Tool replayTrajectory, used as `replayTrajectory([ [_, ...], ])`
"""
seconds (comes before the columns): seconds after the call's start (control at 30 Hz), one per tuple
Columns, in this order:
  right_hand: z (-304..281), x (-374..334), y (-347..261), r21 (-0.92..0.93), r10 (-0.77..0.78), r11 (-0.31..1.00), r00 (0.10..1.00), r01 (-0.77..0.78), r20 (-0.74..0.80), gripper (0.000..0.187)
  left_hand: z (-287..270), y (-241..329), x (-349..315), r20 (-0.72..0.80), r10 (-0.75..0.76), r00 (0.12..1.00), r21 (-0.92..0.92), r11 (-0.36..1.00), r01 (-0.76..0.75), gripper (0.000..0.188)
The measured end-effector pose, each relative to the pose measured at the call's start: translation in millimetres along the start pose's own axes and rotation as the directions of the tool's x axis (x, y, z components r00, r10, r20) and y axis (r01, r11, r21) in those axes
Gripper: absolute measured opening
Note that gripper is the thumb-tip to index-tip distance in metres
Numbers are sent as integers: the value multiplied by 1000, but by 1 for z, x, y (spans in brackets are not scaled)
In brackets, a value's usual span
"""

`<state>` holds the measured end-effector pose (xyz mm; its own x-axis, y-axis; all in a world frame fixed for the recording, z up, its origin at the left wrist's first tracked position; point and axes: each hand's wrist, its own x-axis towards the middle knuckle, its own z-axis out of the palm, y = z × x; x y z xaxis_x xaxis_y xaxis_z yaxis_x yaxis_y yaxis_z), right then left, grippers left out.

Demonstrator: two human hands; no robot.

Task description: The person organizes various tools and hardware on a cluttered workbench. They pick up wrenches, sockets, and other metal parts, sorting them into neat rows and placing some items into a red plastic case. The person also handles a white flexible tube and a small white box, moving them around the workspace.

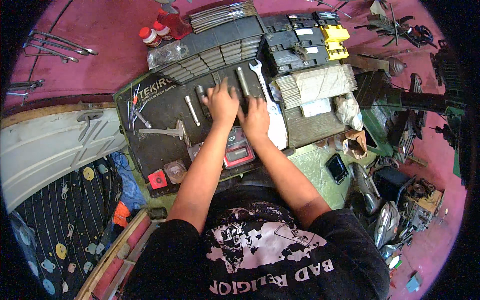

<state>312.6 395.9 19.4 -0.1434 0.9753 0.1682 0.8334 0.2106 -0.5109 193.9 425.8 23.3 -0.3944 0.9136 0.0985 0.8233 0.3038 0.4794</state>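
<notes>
Sorting step: left hand (221, 102) and right hand (256, 119) flat, fingers spread, on black mat (160, 107), gripping nothing visible; next move likely needs pinching metal socket (243, 81).

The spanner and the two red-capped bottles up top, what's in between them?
A dark ribbed tray lies between the spanner and the bottles, seen in the head view.

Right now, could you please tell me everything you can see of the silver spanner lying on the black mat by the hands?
The spanner is a bright, silvery metal combination wrench. Its open-ended jaw lies at the far end, pointing away from the person; the shank runs back toward the right hand, which covers its near end, so that end cannot be seen. It lies flat on the black mat, slightly slanted, just right of a metal rod. It looks clean and unbent.
</notes>
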Motion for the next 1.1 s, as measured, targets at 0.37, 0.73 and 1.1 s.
replayTrajectory([
  [0.37, 44, 4, -24, -159, -62, 981, 955, 112, 290, 23, -6, -23, 9, 65, -50, 997, 265, 964, 31, 42],
  [0.73, 34, -18, -23, -106, 71, 993, 959, -43, 273, 23, 2, -13, -5, 150, -61, 987, 224, 974, 26, 27],
  [1.1, 29, -10, -21, -114, 101, 991, 958, -73, 268, 21, 11, -12, 3, 113, 20, 993, 232, 972, -46, 23],
])
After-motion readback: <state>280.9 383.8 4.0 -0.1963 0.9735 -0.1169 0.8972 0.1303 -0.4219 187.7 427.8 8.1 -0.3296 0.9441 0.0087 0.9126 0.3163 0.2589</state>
